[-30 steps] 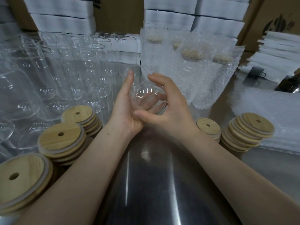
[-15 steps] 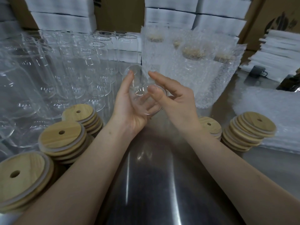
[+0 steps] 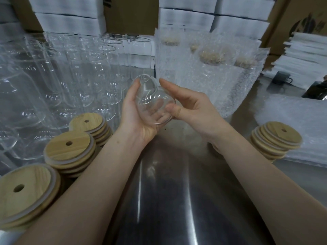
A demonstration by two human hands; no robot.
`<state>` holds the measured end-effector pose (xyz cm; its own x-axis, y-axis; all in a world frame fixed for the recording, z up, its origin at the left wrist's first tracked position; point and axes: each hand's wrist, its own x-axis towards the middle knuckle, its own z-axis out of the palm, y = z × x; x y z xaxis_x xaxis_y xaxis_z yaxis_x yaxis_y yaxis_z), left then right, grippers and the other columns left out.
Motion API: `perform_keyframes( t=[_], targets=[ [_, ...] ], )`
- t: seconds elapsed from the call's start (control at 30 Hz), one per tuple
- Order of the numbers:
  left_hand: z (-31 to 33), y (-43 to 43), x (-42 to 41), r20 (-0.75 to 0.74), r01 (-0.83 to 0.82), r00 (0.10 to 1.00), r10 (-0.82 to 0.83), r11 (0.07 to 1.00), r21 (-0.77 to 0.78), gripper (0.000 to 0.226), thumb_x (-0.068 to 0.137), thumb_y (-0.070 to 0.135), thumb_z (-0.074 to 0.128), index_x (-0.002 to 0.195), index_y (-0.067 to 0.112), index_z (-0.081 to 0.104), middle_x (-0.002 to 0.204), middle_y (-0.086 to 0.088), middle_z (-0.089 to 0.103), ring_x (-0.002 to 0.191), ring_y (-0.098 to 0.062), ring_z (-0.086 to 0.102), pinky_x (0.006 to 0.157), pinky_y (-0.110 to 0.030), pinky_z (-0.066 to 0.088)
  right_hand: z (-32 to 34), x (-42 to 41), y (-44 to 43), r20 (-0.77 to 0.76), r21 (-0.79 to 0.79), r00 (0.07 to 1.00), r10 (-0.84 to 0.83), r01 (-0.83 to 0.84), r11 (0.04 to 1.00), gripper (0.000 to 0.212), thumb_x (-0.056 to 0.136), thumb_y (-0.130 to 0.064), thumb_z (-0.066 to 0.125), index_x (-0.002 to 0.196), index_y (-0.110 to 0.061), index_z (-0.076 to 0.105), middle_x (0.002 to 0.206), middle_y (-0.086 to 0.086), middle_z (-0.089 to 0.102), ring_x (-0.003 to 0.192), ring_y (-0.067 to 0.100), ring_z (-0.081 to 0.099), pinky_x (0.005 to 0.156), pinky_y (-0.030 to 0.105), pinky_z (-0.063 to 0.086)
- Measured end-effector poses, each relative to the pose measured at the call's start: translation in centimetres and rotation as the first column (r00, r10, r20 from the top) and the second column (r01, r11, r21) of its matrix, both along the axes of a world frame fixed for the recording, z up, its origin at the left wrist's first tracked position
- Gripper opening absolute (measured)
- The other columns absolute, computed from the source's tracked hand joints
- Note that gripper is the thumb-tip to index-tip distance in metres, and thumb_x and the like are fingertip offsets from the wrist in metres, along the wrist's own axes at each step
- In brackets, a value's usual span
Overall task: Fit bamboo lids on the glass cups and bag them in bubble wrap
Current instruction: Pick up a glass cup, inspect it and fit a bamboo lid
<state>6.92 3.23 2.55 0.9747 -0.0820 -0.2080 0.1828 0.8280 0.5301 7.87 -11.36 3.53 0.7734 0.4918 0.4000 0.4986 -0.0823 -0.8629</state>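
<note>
Glass everywhere in this one. The clear lidless glass cup (image 3: 152,99) sat tipped on its side just above the shiny steel table (image 3: 177,191), open mouth facing the camera and base pointing away. The left hand (image 3: 139,119) cradled it from underneath, with its fingers curled up around the body and its thumb lying along the cup's left side. The right hand (image 3: 192,106) was loose, fingers mostly straight. Its thumb touched the cup's rim and its index finger lay along the cup's right side, so it wasn't really gripping.

Left of the cup stood rows of empty clear glasses (image 3: 79,76). Nearer than the cup on that same side were three stacks of round bamboo lids with straw holes (image 3: 69,151). Another lid stack (image 3: 276,138) sat off to the cup's right, touching a flat pile of bubble wrap bags (image 3: 297,124). Just behind the cup on the right stood lidded cups already in bubble wrap (image 3: 208,71). Further back were white foam packs (image 3: 70,20) stacked against cardboard.
</note>
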Motion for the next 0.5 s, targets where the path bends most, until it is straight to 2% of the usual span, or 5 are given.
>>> perform_keyframes(
  t=[0.1, 0.23, 0.33, 0.43, 0.5],
  targets=[
    [0.0, 0.1, 0.1, 0.002, 0.029, 1.000, -0.029, 0.999, -0.022, 0.073, 0.087, 0.059, 0.057, 0.138, 0.008, 0.053, 0.124, -0.016, 0.059, 0.084, -0.032, 0.070, 0.063, -0.037, 0.059, -0.1, 0.1, -0.1, 0.038, -0.031, 0.999, -0.006, 0.008, 1.000, 0.070, 0.081, 0.005, 0.070, 0.137, -0.024, 0.041, 0.143, 0.001, 0.049, 0.142, 0.013, 0.037, 0.120, 0.037, 0.027],
    [0.0, 0.0, 0.3, -0.002, 0.017, 1.000, -0.017, 1.000, -0.017, 0.069, 0.087, 0.060, 0.055, 0.136, 0.011, 0.057, 0.119, -0.014, 0.060, 0.091, -0.033, 0.067, 0.072, -0.041, 0.059, -0.4, 0.2, 0.1, 0.098, -0.073, 0.995, -0.032, 0.039, 0.997, 0.071, 0.073, -0.006, 0.081, 0.131, -0.032, 0.050, 0.140, -0.009, 0.051, 0.139, 0.009, 0.041, 0.113, 0.048, 0.037],
    [0.0, -0.3, 0.3, -0.007, 0.020, 1.000, -0.021, 0.998, -0.055, 0.069, 0.087, 0.058, 0.056, 0.136, 0.010, 0.056, 0.118, -0.015, 0.061, 0.094, -0.034, 0.066, 0.082, -0.044, 0.057, -0.6, -0.1, 0.5, 0.126, -0.086, 0.989, -0.075, 0.086, 0.993, 0.075, 0.067, -0.013, 0.086, 0.130, -0.033, 0.051, 0.136, -0.015, 0.051, 0.134, 0.006, 0.044, 0.102, 0.046, 0.048],
    [0.0, -0.4, 0.3, -0.018, 0.034, 0.999, -0.036, 0.992, -0.119, 0.070, 0.086, 0.056, 0.060, 0.136, 0.007, 0.055, 0.129, -0.019, 0.058, 0.110, -0.036, 0.064, 0.101, -0.050, 0.048, -0.7, -0.6, 0.9, 0.229, -0.087, 0.964, -0.133, 0.157, 0.984, 0.077, 0.065, -0.023, 0.087, 0.131, -0.033, 0.049, 0.128, -0.025, 0.049, 0.129, 0.006, 0.046, 0.098, 0.047, 0.050],
    [0.1, -0.4, 0.3, -0.005, 0.051, 0.999, -0.052, 0.989, -0.141, 0.071, 0.086, 0.055, 0.060, 0.137, 0.006, 0.054, 0.135, -0.019, 0.056, 0.118, -0.036, 0.061, 0.106, -0.050, 0.045, -0.7, -0.7, 1.1, 0.298, -0.084, 0.940, -0.164, 0.197, 0.977, 0.076, 0.065, -0.028, 0.086, 0.130, -0.033, 0.048, 0.126, -0.027, 0.048, 0.126, 0.008, 0.047, 0.095, 0.048, 0.050]
  ],
)
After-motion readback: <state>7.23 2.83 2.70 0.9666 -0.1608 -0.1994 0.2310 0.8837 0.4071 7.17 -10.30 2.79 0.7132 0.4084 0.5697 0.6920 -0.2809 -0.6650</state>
